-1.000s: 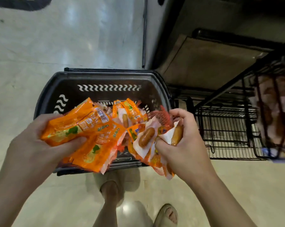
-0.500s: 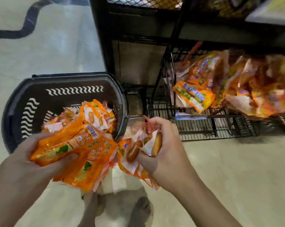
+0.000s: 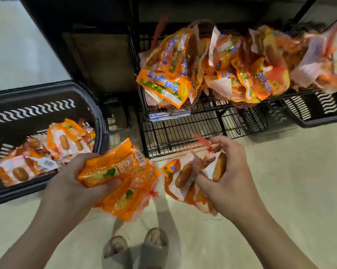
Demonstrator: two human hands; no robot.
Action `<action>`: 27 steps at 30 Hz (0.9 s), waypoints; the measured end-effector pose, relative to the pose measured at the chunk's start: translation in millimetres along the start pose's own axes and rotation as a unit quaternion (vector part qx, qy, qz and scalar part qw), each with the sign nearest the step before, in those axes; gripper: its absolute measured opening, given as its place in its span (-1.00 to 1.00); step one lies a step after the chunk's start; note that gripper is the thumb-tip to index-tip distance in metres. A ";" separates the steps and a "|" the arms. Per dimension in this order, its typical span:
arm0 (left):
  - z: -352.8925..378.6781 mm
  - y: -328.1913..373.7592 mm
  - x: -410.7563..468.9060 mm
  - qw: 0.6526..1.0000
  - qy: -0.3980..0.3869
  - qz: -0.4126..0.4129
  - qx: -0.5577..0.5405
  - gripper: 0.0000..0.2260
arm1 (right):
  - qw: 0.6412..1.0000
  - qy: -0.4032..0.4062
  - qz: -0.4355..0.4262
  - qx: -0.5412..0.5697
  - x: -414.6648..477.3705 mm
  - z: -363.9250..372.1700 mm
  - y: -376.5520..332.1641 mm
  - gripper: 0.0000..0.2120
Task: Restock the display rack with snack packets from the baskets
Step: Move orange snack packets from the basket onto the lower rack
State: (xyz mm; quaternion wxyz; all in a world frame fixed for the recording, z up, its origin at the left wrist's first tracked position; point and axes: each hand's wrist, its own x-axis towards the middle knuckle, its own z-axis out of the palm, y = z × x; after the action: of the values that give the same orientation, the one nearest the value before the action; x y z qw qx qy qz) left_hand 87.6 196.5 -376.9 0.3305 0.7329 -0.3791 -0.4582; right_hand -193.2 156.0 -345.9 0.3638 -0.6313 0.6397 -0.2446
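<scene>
The left grip (image 3: pixel 70 181) clutches orange snack packets (image 3: pixel 121 171); the right grip (image 3: pixel 229 183) pinches sausage packets (image 3: pixel 183 177) (sausages visible through clear windows). Both are held above the floor (image 3: pixel 289 171), between the black basket (image 3: pixel 98 113) and the wire display rack (image 3: pixel 183 131).

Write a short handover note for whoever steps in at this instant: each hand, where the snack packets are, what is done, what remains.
Left grip holds a bundle of orange foil snack packets. Right grip holds white-and-orange sausage packets. Both are above the floor, in front of the black wire display rack.
The black plastic basket at left holds more loose packets.
Done: the rack's shelf carries a pile of stocked packets.
Left: put both handfuls on the rack, then empty the basket.
</scene>
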 end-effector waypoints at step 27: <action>202.6 -77.6 185.3 0.974 0.134 0.056 -0.173 -0.58 | 0.969 0.187 -0.154 0.053 198.9 69.9 205.8 -0.43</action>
State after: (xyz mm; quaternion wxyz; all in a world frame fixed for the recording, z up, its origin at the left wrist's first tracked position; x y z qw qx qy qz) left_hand -25.4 48.0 -592.8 0.5255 0.6968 -0.2865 -0.3952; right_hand -256.4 -12.7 -579.0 0.2290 -0.6451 0.5774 -0.4450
